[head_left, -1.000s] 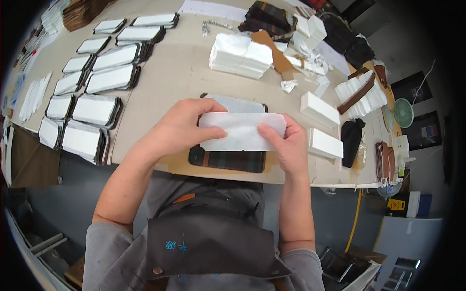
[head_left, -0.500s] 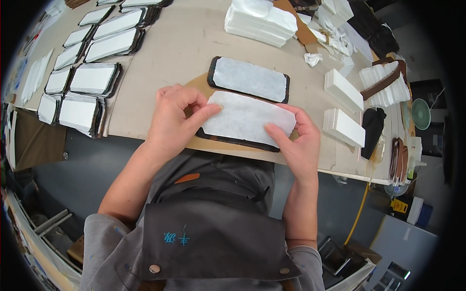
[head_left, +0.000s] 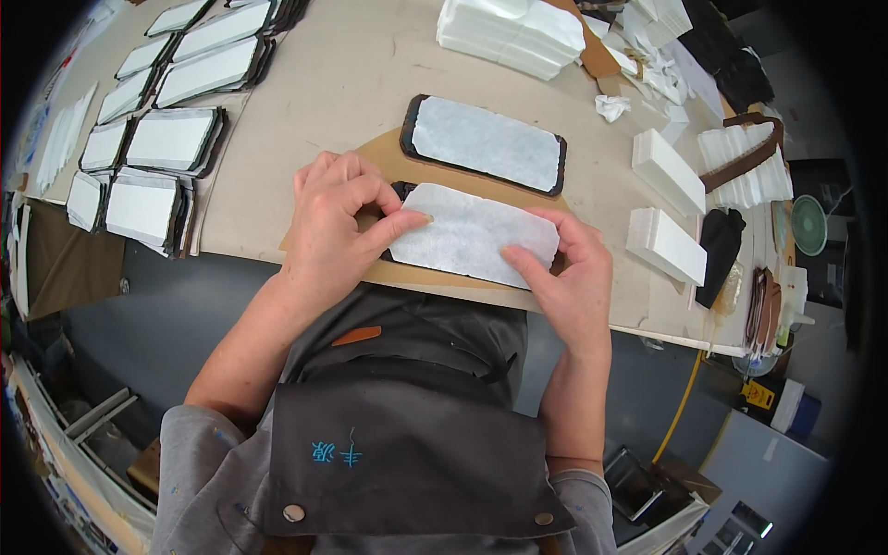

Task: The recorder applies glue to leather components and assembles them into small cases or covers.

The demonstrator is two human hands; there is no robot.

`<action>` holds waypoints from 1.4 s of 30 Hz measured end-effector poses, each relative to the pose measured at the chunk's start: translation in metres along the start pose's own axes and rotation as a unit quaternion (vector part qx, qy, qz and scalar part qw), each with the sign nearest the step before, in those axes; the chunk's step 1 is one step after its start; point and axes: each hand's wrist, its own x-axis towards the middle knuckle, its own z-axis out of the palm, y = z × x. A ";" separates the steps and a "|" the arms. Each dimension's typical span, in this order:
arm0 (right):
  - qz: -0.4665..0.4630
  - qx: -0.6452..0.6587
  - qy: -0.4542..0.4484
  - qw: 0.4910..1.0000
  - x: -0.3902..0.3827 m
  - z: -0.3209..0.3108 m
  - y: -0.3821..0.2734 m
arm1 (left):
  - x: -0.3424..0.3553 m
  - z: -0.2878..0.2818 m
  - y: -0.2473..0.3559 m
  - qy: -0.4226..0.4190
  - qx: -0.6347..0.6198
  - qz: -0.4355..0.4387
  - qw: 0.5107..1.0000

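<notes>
Left hand (head_left: 338, 217) and right hand (head_left: 573, 282) grip opposite ends of the white sheet (head_left: 472, 233), fingers (head_left: 400, 228) pinched on it, seemingly so it lies flat over the dark panel (head_left: 403, 189) on the tan board (head_left: 381, 148), near edge of the worktop (head_left: 342, 92).

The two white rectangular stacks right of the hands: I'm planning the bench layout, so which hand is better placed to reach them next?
Right, I'd judge: the right hand is nearer those white stacks, while the left hand is at the opposite end of the white sheet. Both hold it.
</notes>
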 end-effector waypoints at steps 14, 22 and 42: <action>-0.079 -0.147 0.011 0.986 0.003 0.002 -0.010 | -0.002 -0.004 0.000 0.014 0.015 0.007 1.000; -0.088 -0.161 0.024 0.983 0.002 0.005 -0.009 | -0.010 -0.027 -0.012 0.010 -0.030 0.013 0.999; -0.053 -0.153 0.009 0.987 0.004 0.003 -0.013 | -0.015 -0.019 -0.008 -0.062 0.045 0.113 0.991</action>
